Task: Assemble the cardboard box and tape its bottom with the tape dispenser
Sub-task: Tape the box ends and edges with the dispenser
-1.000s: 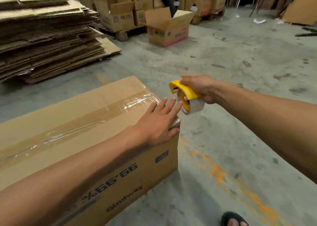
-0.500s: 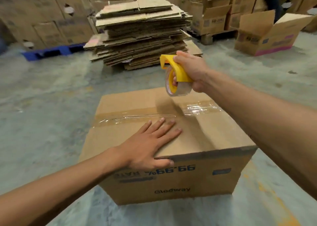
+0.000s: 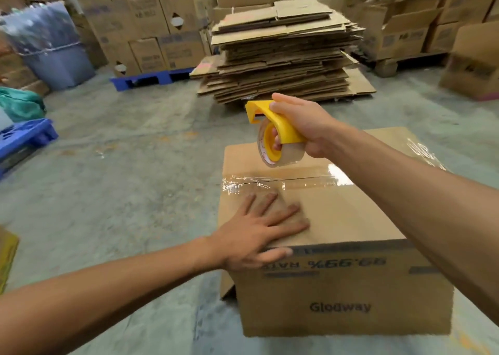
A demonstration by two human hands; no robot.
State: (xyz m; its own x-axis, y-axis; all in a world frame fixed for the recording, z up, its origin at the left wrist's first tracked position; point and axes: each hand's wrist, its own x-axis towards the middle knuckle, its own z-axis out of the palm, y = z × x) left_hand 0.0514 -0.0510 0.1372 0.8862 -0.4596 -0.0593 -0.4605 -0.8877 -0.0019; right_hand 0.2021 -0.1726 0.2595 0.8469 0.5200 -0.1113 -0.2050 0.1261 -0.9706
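Brown rectangular cardboard box [image 3: 337,219] on concrete floor, right of centre, printed side upside down: "Glodway", "99.99%". Top flaps closed; clear glossy tape strip along centre seam, left to right, wrinkled at left end. Yellow plastic tape dispenser [image 3: 272,130] with clear tape roll held raised over box's far half.

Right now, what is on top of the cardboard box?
On the cardboard box lie a clear tape strip along its seam and the flat left hand. The right hand holds the tape dispenser above it. The right forearm covers part of the top.
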